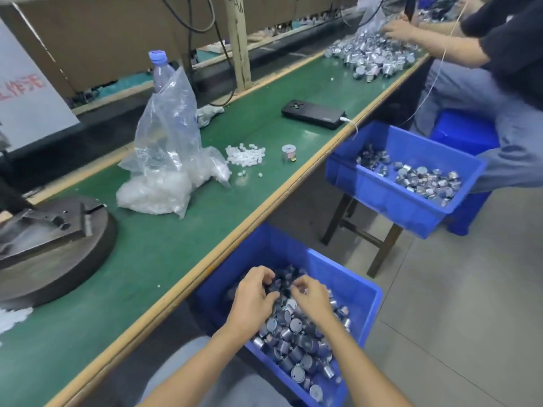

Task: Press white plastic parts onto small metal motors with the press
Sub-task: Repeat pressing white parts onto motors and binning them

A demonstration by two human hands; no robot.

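One long green bench [164, 259] is stretching away left of the fingers, and a round metal press [53, 245] is sitting on it, well to their left. Right under the fingers, a blue bin [357, 279] is holding a heap of motors [296, 342]. The left hand [255, 292] and right hand [311, 298] are digging into that heap side by side, fingers curled; whether they are gripping any, I cannot tell. Beyond the fingers, up on the bench, a clear bag [167, 148], a loose pile of white parts [245, 155] and one lone motor [288, 153] are lying well apart from them.
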